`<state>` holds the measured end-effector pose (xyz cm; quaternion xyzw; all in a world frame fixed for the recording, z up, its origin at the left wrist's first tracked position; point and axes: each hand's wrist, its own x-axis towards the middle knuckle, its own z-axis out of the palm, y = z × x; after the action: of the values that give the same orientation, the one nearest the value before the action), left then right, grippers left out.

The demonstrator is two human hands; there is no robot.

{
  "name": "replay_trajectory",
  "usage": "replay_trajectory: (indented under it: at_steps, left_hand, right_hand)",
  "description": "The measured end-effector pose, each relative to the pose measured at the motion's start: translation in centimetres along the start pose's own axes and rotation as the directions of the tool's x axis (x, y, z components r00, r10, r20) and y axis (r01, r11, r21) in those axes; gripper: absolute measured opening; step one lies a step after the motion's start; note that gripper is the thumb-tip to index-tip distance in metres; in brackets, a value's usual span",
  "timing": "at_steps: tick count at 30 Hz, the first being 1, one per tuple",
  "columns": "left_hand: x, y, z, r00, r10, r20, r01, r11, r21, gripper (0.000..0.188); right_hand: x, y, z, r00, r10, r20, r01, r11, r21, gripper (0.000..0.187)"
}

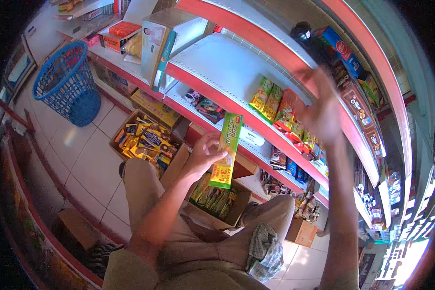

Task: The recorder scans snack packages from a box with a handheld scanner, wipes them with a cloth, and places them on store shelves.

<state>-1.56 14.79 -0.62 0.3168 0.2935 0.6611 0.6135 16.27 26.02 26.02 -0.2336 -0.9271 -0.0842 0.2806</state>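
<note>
My left hand is closed around the lower middle of a long green-and-yellow biscuit pack, holding it upright in front of the shelves. Raised at the right, my right hand is smeared by motion beside the middle shelf, so its fingers cannot be made out. Close to it, similar green packs stand in a row on that shelf, with red-orange packs beside them. More slim green packs fill an open cardboard box on the floor between my legs.
At the left, a blue plastic basket stands on the tiled floor. A carton of yellow wafer packs sits by my knee. Red-edged shelves run across in front, and a checked cloth lies on my right thigh.
</note>
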Motion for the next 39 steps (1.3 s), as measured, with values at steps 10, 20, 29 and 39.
replay_trajectory:
  at_steps: [10,20,29,39]
  left_hand:
    - [-1.3,0.0,1.9,0.990,-0.094,-0.104,0.090,0.995,-0.035,0.043]
    - [-0.7,0.5,0.7,0.959,-0.222,0.179,0.263,0.930,-0.258,0.026]
    - [-0.9,0.4,0.4,0.938,-0.338,0.073,0.338,0.941,0.009,0.021]
    - [-0.8,1.1,0.8,0.940,-0.339,0.048,0.334,0.938,0.094,0.019]
  right_hand:
    - [-15.8,-11.3,8.9,0.957,0.013,0.291,-0.038,0.996,0.081,0.043]
    - [-5.6,2.8,3.8,0.787,0.613,-0.068,-0.559,0.755,0.342,0.019]
    - [-10.6,5.1,13.8,0.880,0.296,-0.372,-0.365,0.922,-0.130,0.023]
    - [-9.5,2.9,15.6,0.908,0.419,0.011,-0.359,0.791,-0.495,0.026]
